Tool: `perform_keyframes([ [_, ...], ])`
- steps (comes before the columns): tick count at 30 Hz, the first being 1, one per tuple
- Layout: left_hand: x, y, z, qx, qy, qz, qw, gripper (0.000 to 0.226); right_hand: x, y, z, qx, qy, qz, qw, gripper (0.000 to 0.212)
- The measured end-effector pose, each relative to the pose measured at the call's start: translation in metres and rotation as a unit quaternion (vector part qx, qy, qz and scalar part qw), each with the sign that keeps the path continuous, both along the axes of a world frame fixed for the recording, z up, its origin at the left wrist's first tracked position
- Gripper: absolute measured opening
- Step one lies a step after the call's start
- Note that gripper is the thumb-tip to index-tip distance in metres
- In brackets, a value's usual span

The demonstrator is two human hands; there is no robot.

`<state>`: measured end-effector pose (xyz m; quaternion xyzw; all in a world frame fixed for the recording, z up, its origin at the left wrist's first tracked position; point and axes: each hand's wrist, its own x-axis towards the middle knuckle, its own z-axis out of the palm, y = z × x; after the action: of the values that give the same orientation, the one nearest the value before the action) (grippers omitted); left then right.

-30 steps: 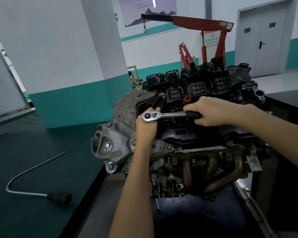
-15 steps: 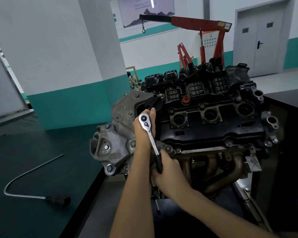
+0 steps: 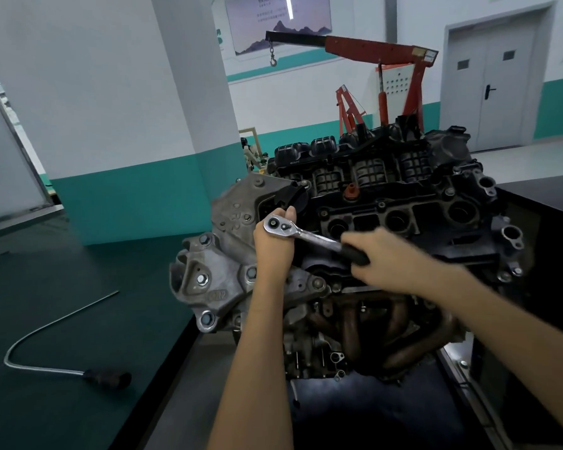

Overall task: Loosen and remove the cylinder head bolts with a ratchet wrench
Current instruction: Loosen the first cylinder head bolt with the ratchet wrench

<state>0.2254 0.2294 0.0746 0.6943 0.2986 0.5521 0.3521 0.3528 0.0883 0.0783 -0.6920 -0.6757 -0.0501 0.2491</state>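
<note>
Bolt and socket are hidden beneath the round head of the polished steel ratchet wrench with a black handle [image 3: 309, 237], so how far the bolt has backed out cannot be told. The head sits over the top of the dark, grimy engine [image 3: 387, 203] at its left end, just beside the grey cast-aluminium bracket [image 3: 215, 277]. The wrench's long axis runs from that head down and to the right across the engine's black cover, with the handle end towards the person's right side.

The left grip [image 3: 273, 251] is the nearer to the bolt. Its fingers curl round the head from below and behind, one fingertip showing above it. The right grip [image 3: 381, 258], blurred, is wrapped round the black handle at the far end of the lever. The coming stroke, I judge, turns on that split: the right swings the handle about the head, while the left keeps the pivot square so the socket does not ride off.

Beside the engine is a dark green worktop [image 3: 62, 319], where a bent metal rod with a black handle [image 3: 106, 379] lies well apart. A red engine crane [image 3: 371, 50] stands near the far wall.
</note>
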Motion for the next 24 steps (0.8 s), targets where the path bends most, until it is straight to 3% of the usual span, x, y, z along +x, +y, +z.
perform_keyframes([
  [3, 0.001, -0.005, 0.002, 0.028, 0.019, 0.029, 0.999, 0.05, -0.05, -0.001, -0.049, 0.035, 0.204, 0.031, 0.978, 0.018],
  [7, -0.001, -0.004, 0.002, 0.062, 0.032, 0.046, 0.997, 0.049, -0.108, 0.015, -0.079, 0.078, 0.319, 0.01, 0.944, 0.02],
  [9, -0.003, -0.002, 0.001, 0.055, 0.052, 0.054, 0.996, 0.048, -0.099, 0.014, -0.076, 0.065, 0.298, 0.022, 0.952, 0.021],
  [11, -0.003, 0.001, 0.0, 0.041, 0.059, 0.049, 0.996, 0.047, -0.07, 0.007, -0.063, 0.036, 0.22, 0.031, 0.974, 0.02],
  [14, -0.002, 0.002, -0.002, 0.011, 0.04, 0.009, 0.999, 0.046, -0.008, 0.002, -0.018, -0.022, 0.048, 0.031, 0.998, 0.016],
  [16, -0.001, 0.001, 0.001, -0.003, 0.046, 0.0, 0.999, 0.043, 0.025, 0.007, 0.025, -0.045, -0.102, 0.018, 0.994, 0.02],
  [18, -0.001, 0.001, 0.003, -0.004, 0.039, -0.001, 0.999, 0.041, 0.037, 0.016, 0.057, -0.038, -0.196, 0.018, 0.98, 0.019],
  [21, -0.001, 0.002, 0.0, -0.01, 0.006, 0.001, 1.0, 0.046, 0.029, 0.018, 0.05, -0.011, -0.19, 0.012, 0.982, 0.022],
  [24, 0.001, 0.004, -0.001, 0.002, 0.02, 0.005, 1.0, 0.051, 0.007, 0.005, -0.006, 0.01, -0.018, 0.009, 1.0, 0.021],
])
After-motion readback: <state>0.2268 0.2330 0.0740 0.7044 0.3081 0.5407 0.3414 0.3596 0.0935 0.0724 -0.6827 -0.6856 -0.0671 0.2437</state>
